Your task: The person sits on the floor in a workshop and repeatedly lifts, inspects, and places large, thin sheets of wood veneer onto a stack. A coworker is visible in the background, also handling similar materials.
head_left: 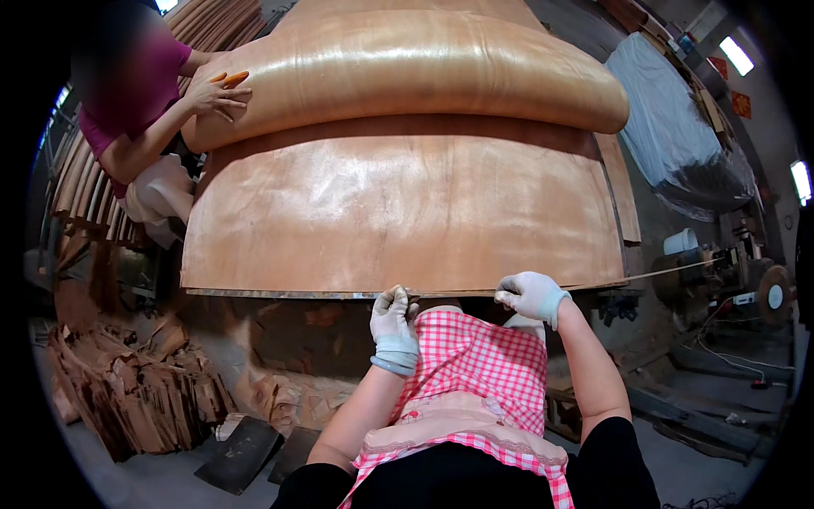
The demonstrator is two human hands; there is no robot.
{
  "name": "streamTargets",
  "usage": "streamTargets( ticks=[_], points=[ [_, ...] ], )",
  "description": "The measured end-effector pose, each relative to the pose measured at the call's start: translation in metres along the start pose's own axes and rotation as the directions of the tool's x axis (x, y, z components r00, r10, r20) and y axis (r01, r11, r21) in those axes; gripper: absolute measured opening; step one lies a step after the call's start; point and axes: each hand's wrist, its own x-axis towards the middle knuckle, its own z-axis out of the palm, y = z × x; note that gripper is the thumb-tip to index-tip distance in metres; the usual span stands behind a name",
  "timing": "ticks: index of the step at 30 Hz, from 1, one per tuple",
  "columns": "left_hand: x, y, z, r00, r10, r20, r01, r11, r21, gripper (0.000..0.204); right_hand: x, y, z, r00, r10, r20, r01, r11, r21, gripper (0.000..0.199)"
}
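Note:
A wide sheet of thin brown wood veneer (398, 204) lies over the bench, its near edge toward me. Its far part bends over into a large glossy roll (407, 76). At the near edge, my left hand (393, 329), in a whitish glove, is closed with the fingertips against the veneer; what it pinches is too small to make out. My right hand (534, 297), also gloved, is closed in a pinch at the same edge, farther right. Whatever sits between its fingers is hidden. A thin pale strip (670, 271) runs from the right to the sheet's near right corner.
A co-worker's hand (222, 93) with orange finger covers rests on the roll's left end. Broken veneer scraps (140, 390) are heaped at lower left. A machine with a round disc (773, 295), a white bucket (680, 242) and a plastic-covered stack (678, 127) stand at right.

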Motion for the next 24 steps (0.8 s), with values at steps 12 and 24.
streamTargets(
  ticks=[12,24],
  points=[
    [0.01,0.013,-0.012,0.994,-0.039,0.099,0.051,0.991,-0.123,0.007,0.008,-0.003,0.002,0.998,0.029,-0.053,-0.031,0.999,-0.034,0.03],
    [0.032,0.008,-0.06,0.851,0.347,0.395,-0.509,0.732,0.454,0.023,0.002,0.025,0.01,0.991,0.094,-0.092,-0.096,0.995,-0.019,0.028]
  ],
)
